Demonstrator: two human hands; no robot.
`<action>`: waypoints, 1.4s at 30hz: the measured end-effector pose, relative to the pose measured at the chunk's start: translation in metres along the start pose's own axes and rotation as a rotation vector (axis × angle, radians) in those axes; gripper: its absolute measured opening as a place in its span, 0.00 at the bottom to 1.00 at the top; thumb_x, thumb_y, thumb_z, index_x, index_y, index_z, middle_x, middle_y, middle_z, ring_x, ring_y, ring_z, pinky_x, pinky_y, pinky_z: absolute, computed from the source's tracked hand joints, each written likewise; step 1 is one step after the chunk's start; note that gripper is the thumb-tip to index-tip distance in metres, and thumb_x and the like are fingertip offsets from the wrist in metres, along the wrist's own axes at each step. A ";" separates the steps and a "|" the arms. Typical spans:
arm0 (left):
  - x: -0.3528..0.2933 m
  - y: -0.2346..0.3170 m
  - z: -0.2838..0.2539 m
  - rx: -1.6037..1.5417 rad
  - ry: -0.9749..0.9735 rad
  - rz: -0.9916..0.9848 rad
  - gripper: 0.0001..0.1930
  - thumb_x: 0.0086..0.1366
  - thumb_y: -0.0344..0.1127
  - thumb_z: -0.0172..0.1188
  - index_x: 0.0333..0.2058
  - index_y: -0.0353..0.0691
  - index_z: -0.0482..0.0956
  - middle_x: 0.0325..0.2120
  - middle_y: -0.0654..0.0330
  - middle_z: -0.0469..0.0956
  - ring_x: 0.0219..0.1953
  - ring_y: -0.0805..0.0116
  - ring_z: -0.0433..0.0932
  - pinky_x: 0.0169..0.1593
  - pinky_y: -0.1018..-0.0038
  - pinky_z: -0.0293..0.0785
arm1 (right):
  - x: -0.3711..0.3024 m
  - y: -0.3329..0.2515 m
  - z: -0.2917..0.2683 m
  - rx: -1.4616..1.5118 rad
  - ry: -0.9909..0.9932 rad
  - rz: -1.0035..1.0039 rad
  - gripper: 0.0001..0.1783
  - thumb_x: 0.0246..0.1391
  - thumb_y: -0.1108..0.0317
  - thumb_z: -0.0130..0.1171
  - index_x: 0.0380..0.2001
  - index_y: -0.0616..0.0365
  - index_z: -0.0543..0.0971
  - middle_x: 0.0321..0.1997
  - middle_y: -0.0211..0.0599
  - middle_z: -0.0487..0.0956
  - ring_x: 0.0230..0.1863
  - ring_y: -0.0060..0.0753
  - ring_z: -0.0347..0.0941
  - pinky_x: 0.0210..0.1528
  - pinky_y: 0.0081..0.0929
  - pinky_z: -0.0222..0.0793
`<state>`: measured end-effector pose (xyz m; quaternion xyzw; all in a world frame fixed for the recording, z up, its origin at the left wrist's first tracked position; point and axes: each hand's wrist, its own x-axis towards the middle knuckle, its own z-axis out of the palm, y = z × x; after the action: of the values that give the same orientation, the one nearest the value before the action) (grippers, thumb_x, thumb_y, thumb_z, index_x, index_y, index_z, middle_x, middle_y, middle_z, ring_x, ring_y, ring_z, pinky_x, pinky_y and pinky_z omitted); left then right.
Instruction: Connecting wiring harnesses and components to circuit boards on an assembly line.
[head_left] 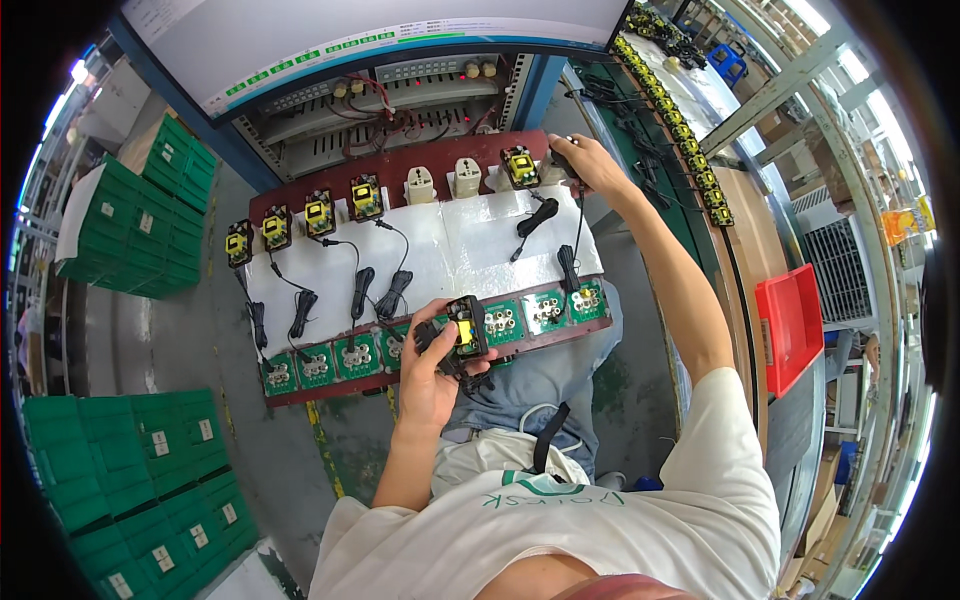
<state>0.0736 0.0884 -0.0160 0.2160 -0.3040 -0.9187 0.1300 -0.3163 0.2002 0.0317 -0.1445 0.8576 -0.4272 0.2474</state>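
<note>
My left hand (428, 375) is closed round an open-cased power adapter (465, 328) with a yellow transformer, over the near edge of the dark red test board (530, 145); dark cable hangs beneath. At the board's far right end, my right hand (590, 163) grips a dark power adapter (565, 150) by the last socket, mostly hidden by the fingers. A cable runs from there to a black cable bundle (568, 268) by a green circuit board (587, 298). Left of that hand, another adapter (521, 168) sits on the board beside two bare white sockets (467, 178).
More adapters (319, 212) with bundled cables stand along the board's left half. A monitor (400, 40) overhangs the instrument rack (390, 115). Green crates (130, 450) are stacked at left. At right are a red tray (790, 328) and a row of yellow-topped adapters (685, 140).
</note>
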 end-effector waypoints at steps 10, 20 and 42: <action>0.031 0.033 0.038 0.157 -0.047 0.133 0.24 0.78 0.35 0.64 0.67 0.40 0.69 0.51 0.45 0.81 0.37 0.48 0.90 0.35 0.71 0.88 | -0.005 0.010 0.016 0.001 -0.020 0.000 0.32 0.74 0.34 0.54 0.50 0.57 0.74 0.31 0.35 0.78 0.17 0.31 0.75 0.19 0.27 0.71; 0.186 0.075 0.055 0.386 0.042 0.249 0.17 0.76 0.36 0.69 0.56 0.37 0.76 0.44 0.45 0.82 0.37 0.46 0.90 0.35 0.69 0.90 | -0.051 0.070 -0.006 -0.087 0.118 -0.306 0.43 0.75 0.31 0.54 0.72 0.58 0.67 0.37 0.45 0.85 0.34 0.43 0.84 0.42 0.42 0.79; 0.214 0.063 0.079 0.722 0.274 0.188 0.16 0.76 0.35 0.69 0.52 0.32 0.73 0.44 0.45 0.83 0.35 0.49 0.90 0.37 0.64 0.94 | -0.134 0.202 0.001 -0.084 0.121 -0.453 0.26 0.78 0.49 0.56 0.65 0.59 0.75 0.35 0.42 0.86 0.36 0.50 0.84 0.43 0.44 0.77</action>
<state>-0.1436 -0.0005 0.0117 0.3397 -0.6056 -0.6995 0.1688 -0.2114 0.3811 -0.0911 -0.3177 0.8335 -0.4435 0.0872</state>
